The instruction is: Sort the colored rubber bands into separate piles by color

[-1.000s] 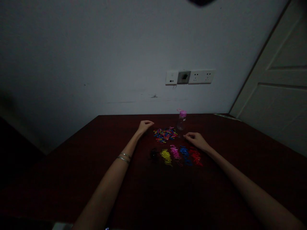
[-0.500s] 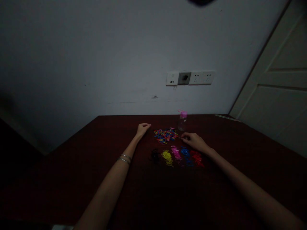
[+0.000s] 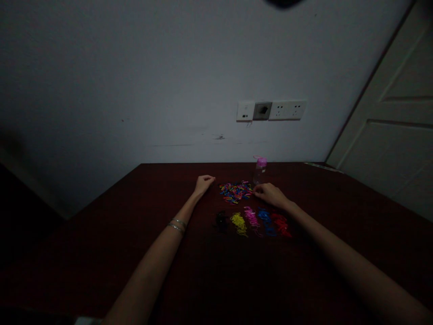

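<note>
Right hand: has moved in over the last second from just off the mixed bands to their right edge, while the left hand shifts little.
Fingers: right tips bent close together at the heap; left fingers curled, near its other side. Too dark and small to tell whether either pair of tips meets or holds a band.
Mixed bands: a many-coloured heap between the two hands, within reach of both.
Colour piles: black pile, yellow pile, pink pile, blue pile and red pile in a row on the near side, probably spaced to keep shades apart; blue and red lie closest.
Bottle: upright, pink-capped, just behind the right hand, leaving that side tightest.
Table: dark top runs back to the wall, reaching well past the piles on the left and toward the wearer; a door stands beyond at right.
</note>
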Demonstrator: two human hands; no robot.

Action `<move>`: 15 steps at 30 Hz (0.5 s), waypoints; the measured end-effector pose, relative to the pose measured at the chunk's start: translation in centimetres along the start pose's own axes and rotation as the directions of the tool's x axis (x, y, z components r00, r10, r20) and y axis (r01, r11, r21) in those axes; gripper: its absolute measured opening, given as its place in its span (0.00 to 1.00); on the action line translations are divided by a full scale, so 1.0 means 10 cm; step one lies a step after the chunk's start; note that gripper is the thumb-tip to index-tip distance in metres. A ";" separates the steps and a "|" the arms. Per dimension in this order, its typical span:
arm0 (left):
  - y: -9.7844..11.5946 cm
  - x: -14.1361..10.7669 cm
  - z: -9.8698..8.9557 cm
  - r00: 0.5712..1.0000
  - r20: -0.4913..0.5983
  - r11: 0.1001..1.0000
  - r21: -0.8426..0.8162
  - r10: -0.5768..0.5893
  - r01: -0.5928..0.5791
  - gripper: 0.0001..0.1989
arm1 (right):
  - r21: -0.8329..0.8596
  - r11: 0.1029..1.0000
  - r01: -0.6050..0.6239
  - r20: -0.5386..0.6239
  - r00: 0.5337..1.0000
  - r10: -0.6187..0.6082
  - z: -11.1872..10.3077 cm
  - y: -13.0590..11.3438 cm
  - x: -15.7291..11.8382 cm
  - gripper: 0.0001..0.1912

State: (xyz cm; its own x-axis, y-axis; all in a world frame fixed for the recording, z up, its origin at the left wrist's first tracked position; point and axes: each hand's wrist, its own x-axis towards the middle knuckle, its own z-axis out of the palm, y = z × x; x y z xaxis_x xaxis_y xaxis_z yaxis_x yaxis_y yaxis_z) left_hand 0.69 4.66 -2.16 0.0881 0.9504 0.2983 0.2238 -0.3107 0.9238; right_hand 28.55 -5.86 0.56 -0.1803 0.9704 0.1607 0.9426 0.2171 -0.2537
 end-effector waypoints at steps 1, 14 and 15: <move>-0.01 0.00 0.00 1.000 0.003 1.000 0.000 -0.001 0.001 0.12 | 0.005 1.000 0.005 0.002 1.000 -0.005 0.00 0.01 0.00 0.11; 0.05 -0.03 -0.01 0.999 0.020 0.999 0.034 -0.031 0.030 0.12 | 0.117 0.991 0.062 -0.084 0.995 -0.052 -0.15 -0.03 0.01 0.15; 0.05 -0.04 -0.01 0.999 0.020 0.999 0.033 -0.032 0.031 0.12 | 0.121 0.990 0.066 -0.094 0.994 -0.055 -0.16 -0.03 0.02 0.15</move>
State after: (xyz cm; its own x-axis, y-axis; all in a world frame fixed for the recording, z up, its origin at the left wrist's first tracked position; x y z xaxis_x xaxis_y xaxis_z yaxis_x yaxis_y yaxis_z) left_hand 0.72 4.15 -1.77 0.1004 0.9593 0.2640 0.2580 -0.2814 0.9243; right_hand 28.65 -5.92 2.17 -0.2043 0.9430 0.2628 0.8877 0.2916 -0.3562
